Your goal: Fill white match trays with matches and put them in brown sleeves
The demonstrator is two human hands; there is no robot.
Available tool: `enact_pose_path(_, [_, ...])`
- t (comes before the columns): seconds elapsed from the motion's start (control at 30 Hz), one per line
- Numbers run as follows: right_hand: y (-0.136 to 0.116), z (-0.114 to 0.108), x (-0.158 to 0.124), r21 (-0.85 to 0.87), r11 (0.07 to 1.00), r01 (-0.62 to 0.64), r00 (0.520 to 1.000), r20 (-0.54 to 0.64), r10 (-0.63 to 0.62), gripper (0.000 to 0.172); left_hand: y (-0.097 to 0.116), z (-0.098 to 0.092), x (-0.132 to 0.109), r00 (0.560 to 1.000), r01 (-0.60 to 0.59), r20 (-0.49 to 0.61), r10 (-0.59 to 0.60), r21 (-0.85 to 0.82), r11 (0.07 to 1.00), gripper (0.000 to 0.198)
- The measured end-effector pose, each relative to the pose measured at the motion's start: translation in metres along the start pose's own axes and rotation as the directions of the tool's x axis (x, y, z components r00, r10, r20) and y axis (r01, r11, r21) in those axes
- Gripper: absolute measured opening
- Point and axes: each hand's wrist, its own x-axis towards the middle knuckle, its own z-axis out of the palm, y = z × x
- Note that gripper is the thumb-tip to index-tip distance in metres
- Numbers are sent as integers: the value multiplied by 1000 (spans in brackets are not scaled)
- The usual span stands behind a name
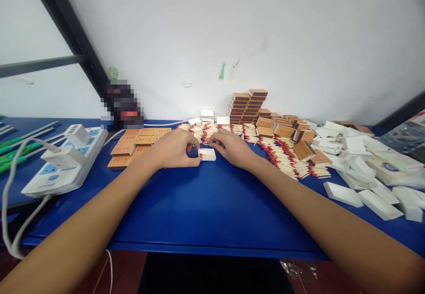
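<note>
My left hand (175,147) grips the left end of a small white matchbox tray (210,158) between thumb and fingers. A few red-headed matches lie inside that tray. On the other side, my right hand (231,148) has its fingertips pinched together just above the tray's right end, close to the rows of matches (210,131). Whatever those fingers hold, if anything, is too small to make out. Left of my left hand, orange matchbox sleeves or boxes (144,141) lie in a flat block.
A tall stack of matchboxes (247,107) stands by the wall. Loose matchboxes (284,130), more matches (282,157) and many white trays (343,194) spread to the right. A power strip (66,161) with cables sits left on the blue table (206,210).
</note>
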Motion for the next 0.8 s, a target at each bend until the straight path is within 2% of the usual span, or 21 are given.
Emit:
enact_pose_path(0.2, [0,0,-1,-11,1000,-5,1000,3,5,18,0,-1,0,1000,7,12,-7,-3,1000,23])
enact_pose_path(0.8, [-2,-2,-2,7,1000,-4,1000,8,4,19,-1,0,1,1000,-8,17,8,8,1000,23])
